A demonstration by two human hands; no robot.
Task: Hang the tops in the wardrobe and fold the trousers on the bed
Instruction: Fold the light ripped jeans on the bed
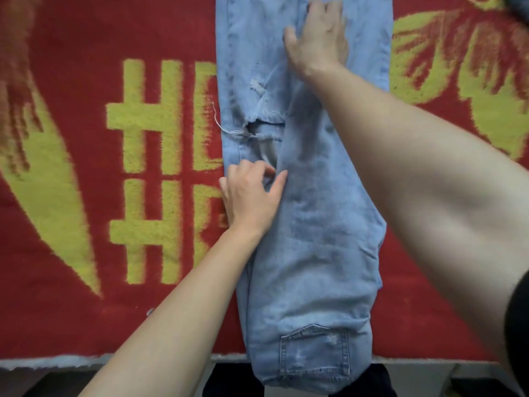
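A pair of light blue jeans (309, 224) lies lengthwise on the bed, over a red blanket (86, 196) with yellow lettering, the legs folded one onto the other and running away from the person. The waist end, with a back pocket (315, 353) showing, hangs slightly over the near edge of the bed. A ripped knee (263, 127) sits on the left side of the stack.

The trouser-folding step is in hand, at the smoothing stage. The right hand (317, 38) lies flat with fingers spread on the far part of the legs, gripping nothing. The left hand (252, 196) rests on the left edge just below the rip, fingers partly curled and seemingly pinching a ridge of denim (whether it truly holds cloth is hard to tell).

Next, I judge, the legs need flattening and their edges aligned, then the far end brought toward the waist. No tops are in view.
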